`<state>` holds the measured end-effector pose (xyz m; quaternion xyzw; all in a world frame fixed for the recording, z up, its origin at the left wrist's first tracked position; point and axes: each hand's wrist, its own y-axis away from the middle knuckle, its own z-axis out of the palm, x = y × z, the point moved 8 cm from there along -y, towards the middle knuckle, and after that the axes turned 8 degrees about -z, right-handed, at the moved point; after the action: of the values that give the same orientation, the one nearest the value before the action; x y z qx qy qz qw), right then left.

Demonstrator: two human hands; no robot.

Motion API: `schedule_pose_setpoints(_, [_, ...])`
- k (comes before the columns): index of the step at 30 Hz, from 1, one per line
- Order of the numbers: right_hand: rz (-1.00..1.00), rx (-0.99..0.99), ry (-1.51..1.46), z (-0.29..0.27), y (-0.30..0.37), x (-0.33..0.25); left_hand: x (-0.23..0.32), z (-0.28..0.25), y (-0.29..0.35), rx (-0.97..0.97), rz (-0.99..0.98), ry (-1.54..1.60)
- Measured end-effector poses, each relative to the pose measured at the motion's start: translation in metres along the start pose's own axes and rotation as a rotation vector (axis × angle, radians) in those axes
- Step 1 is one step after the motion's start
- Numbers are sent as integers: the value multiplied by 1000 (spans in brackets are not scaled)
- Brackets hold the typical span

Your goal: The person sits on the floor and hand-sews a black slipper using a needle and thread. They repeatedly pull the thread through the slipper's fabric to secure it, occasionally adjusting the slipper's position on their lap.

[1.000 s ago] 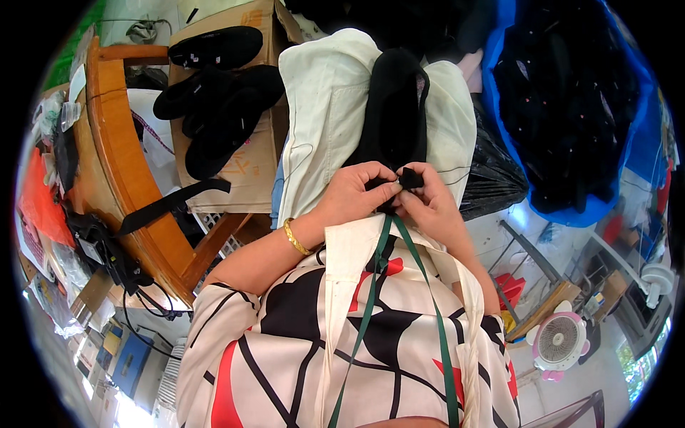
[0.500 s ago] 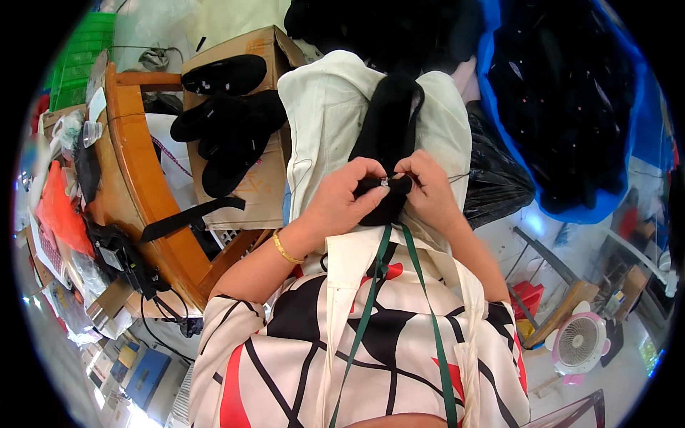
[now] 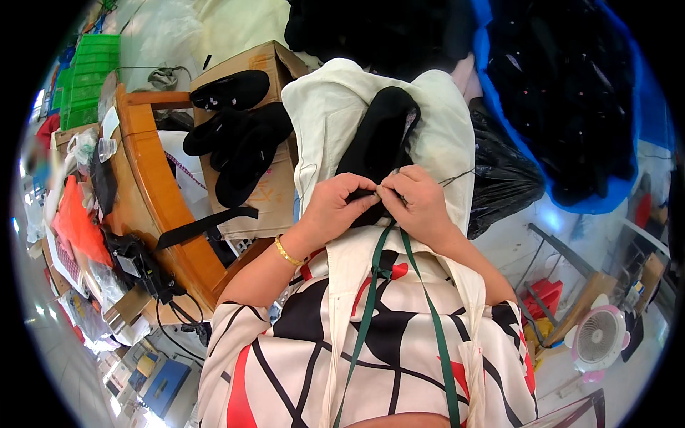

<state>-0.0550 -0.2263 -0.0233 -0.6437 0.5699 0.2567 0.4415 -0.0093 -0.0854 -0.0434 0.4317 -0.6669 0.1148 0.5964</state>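
A black cloth shoe (image 3: 379, 128) lies across my lap on a cream apron (image 3: 321, 107), its opening turned up and a patterned lining showing at one side. Over its near end my two hands meet, fingertips almost touching. My left hand (image 3: 335, 208) is closed, pinching dark cloth of the shoe between thumb and forefinger. My right hand (image 3: 417, 203) is closed in a pinch too, and what sits between its fingertips is too small to make out. A thin dark thread (image 3: 457, 177) trails out beside the right hand. The near end of the shoe is mostly hidden.
Several black shoes (image 3: 242, 143) rest on a cardboard box (image 3: 260, 214) at the left, by a wooden chair frame (image 3: 153, 178). A blue-rimmed bag (image 3: 596, 203) of black items stands at the right, beside a black plastic bag (image 3: 503, 175). A fan (image 3: 599, 339) stands lower right.
My hands have come together over the shoe, covering the small shiny piece and black strap that showed between them. The shoe now leans more to the right, and the view has shifted slightly.
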Motion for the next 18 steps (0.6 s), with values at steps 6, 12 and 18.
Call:
schedule_pose_setpoints(6, [-374, 198, 28, -33, -24, -63, -4, 3, 0, -44, -96, -37])
schedule_pose_setpoints(12, [806, 120, -1113, -28, 19, 5, 7, 7, 3, -61, 36, -216])
schedule_pose_setpoints(18, [282, 702, -1538, -308, 75, 73, 12, 3, 21, 10, 252, -371])
